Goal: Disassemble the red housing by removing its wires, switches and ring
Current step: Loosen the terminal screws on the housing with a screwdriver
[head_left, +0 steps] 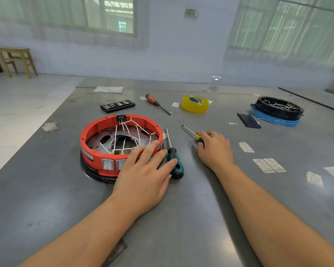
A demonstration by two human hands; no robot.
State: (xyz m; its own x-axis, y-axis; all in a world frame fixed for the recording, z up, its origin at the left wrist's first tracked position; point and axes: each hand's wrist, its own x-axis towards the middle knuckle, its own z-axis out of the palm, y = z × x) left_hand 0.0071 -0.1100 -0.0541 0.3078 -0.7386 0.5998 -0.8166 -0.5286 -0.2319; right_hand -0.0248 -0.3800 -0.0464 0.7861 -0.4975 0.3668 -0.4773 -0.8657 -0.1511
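Grey metal table [181, 218]: dull, scuffed sheet surface carrying everything; both bare forearms reach across it from the near edge.
Left hand [145, 170]: fingers straight and spread, lying over the near right rim of the housing, fingertips toward the teal screwdriver.
Teal-and-black-handled screwdriver [174, 158]: flat on the table just right of the housing, shaft pointing away, partly under the left fingertips.
Right hand [214, 147]: fingers curled round the yellow-and-green handle of a slim screwdriver [193, 134], whose shaft points away and left.
Round red plastic housing [121, 143]: left of centre, open side up, sitting on a black base.
White wires [127, 134]: strung across the housing's inside between brass terminals.
Grey rocker switches [107, 164]: set in the near outer wall.
Paper labels [269, 165]: scattered to the right.
Yellow roll of tape [195, 104]: farther back, beside an orange-handled screwdriver [157, 103] and a black bit case [117, 106].
Black round tray on a blue ring [277, 110]: far right.
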